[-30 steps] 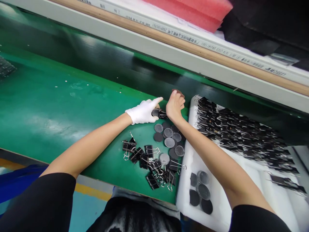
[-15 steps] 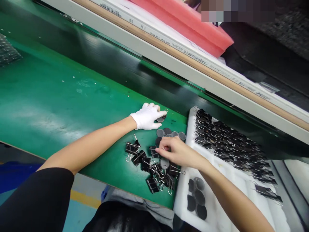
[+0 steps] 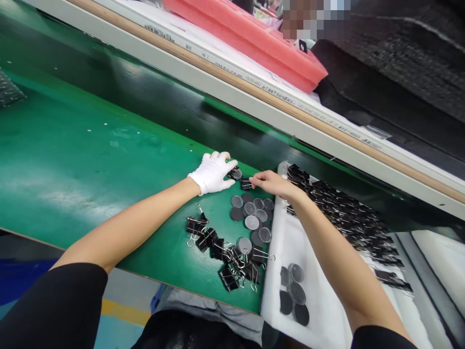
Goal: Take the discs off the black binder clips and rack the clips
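Observation:
My left hand (image 3: 215, 173), in a white glove, is curled around a small round grey disc (image 3: 237, 174) with black binder clip parts beside it, at the back of the green table. Part of that disc is hidden by the fingers. My bare right hand (image 3: 269, 183) pinches a black binder clip (image 3: 246, 183) just right of the disc. Closer to me lies a cluster of round discs (image 3: 251, 222), some clear-faced and some dark. A heap of loose binder clips (image 3: 228, 278) with wire handles spreads in front of them.
A white foam tray (image 3: 271, 286) stands at the right, with several discs (image 3: 297, 293) in its near compartment and rows of binder clips (image 3: 337, 206) farther back. A grey rail (image 3: 174, 65) runs along the table's rear. Pink foam (image 3: 250, 41) lies beyond it.
My right hand has moved away from the near clips and discs toward my left hand, carrying a binder clip. The disc cluster is now uncovered. My left hand keeps its hold.

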`<state>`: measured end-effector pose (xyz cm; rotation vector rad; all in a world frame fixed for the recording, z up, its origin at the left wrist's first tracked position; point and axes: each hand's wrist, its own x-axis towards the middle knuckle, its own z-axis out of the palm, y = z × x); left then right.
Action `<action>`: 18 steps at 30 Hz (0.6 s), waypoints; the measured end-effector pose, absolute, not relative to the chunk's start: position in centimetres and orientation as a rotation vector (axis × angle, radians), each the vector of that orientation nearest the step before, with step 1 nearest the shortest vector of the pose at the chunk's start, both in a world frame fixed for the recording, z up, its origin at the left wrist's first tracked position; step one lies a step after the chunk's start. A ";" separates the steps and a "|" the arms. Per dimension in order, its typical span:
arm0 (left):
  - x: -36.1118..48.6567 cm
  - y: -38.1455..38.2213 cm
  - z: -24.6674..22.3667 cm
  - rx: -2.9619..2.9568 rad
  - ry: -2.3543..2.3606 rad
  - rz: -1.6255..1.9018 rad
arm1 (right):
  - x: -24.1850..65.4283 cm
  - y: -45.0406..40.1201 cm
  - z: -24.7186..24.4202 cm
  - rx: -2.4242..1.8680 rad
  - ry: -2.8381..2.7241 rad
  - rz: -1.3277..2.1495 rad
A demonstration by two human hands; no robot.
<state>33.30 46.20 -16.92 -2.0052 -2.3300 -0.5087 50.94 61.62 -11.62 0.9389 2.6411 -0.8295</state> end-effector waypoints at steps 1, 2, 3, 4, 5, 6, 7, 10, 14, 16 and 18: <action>33.2 46.2 -16.9 -1.985 -2.340 -0.504 | 50.8 61.7 -11.9 0.938 2.647 -0.848; 33.1 46.3 -17.0 -1.959 -2.348 -0.512 | 50.8 61.7 -12.0 0.943 2.654 -0.857; 33.1 46.3 -17.1 -1.935 -2.348 -0.529 | 50.8 61.8 -12.1 0.949 2.656 -0.863; 33.0 46.3 -17.1 -1.921 -2.335 -0.553 | 50.8 61.8 -12.2 0.952 2.647 -0.867; 33.0 46.4 -17.3 -1.923 -2.311 -0.577 | 50.8 61.8 -12.2 0.953 2.634 -0.868; 33.0 46.5 -17.4 -1.940 -2.283 -0.596 | 50.8 61.8 -12.2 0.959 2.622 -0.865; 33.0 46.6 -17.5 -1.967 -2.258 -0.603 | 50.8 61.8 -12.2 0.970 2.619 -0.860; 33.1 46.8 -17.5 -2.023 -2.262 -0.565 | 50.7 61.8 -12.6 1.009 2.663 -0.848; 33.2 46.9 -17.2 -2.010 -2.318 -0.506 | 50.8 62.1 -13.1 1.034 2.656 -0.854; 33.1 46.8 -17.0 -2.013 -2.333 -0.517 | 50.8 62.2 -13.2 1.041 2.629 -0.821; 32.9 46.8 -17.1 -2.003 -2.358 -0.575 | 50.7 62.2 -13.0 1.111 2.672 -0.706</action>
